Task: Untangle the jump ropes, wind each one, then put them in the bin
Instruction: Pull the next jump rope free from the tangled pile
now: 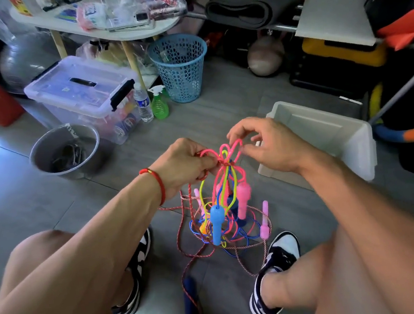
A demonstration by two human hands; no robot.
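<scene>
A tangle of jump ropes (225, 180) in pink, yellow, blue and red braid hangs between my knees, knotted at the top. My left hand (183, 163) grips the knot and the red braided cord. My right hand (263, 142) pinches a pink loop at the top of the knot. A light blue handle (216, 224), pink handles (243, 199) and a small pink handle (264, 223) dangle below. The red braided rope (185, 252) trails on the floor to a dark blue handle (191, 303). The white bin (328, 140) stands to the right, beyond my right hand.
A metal bowl (66, 152) sits left on the floor. Behind it stand a clear lidded box (82, 93), a water bottle (142, 104), a green spray bottle (159, 105) and a blue mesh basket (180, 67). My shoes (276, 273) flank the ropes.
</scene>
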